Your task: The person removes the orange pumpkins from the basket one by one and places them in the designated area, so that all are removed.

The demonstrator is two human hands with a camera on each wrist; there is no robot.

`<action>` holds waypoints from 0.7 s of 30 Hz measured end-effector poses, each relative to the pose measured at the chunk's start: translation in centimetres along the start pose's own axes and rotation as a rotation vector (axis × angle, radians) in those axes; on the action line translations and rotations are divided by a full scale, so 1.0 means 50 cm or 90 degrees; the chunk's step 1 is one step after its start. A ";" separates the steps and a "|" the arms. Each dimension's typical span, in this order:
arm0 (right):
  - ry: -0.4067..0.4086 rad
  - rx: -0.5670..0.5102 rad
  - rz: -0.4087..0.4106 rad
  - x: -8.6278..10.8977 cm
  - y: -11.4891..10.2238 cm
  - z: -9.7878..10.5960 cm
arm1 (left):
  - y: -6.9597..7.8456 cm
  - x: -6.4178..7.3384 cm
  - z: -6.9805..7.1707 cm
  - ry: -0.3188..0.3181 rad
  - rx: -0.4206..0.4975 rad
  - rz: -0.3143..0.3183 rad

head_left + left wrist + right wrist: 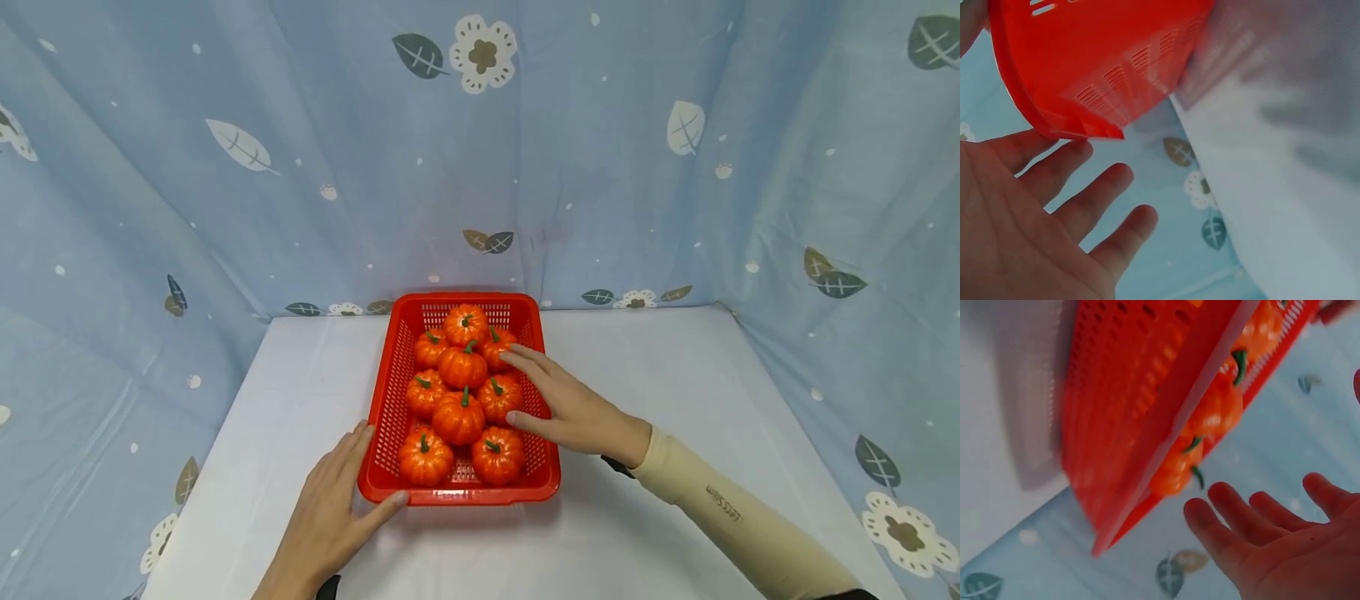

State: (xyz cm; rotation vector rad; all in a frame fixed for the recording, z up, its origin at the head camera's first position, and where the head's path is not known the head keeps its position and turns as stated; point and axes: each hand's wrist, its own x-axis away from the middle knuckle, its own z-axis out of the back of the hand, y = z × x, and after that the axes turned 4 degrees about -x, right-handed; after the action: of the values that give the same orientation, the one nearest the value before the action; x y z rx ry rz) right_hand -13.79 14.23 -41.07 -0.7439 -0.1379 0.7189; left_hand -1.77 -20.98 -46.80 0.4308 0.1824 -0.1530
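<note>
A red plastic basket (550, 479) holds several small orange pumpkins (459, 417) with green stems, some stacked on others. At its front left corner, my left hand (330, 504) touches the rim with straight fingers; in the left wrist view the fingertips (1079, 149) lie against the basket's rim (1072, 134). Over the basket's right side hovers my right hand (573, 408), fingers spread and extended above the pumpkins. The right wrist view shows that hand (1285, 537) apart from the pumpkins (1213, 409), with nothing in its grasp.
The basket stands on a white-covered table (645, 367). Behind and at both sides hangs a blue cloth (360, 150) printed with leaves and flowers. A beige sleeve (735, 508) covers the right forearm.
</note>
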 end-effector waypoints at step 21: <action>-0.220 0.157 -0.030 -0.109 -0.023 -0.085 | -0.005 -0.001 -0.007 -0.008 0.012 0.005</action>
State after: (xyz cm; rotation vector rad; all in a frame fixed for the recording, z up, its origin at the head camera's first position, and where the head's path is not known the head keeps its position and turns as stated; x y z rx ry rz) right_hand -15.77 7.72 -42.74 -0.3750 -0.3727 0.7981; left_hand -1.92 -21.05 -47.23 0.4495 0.1668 -0.1494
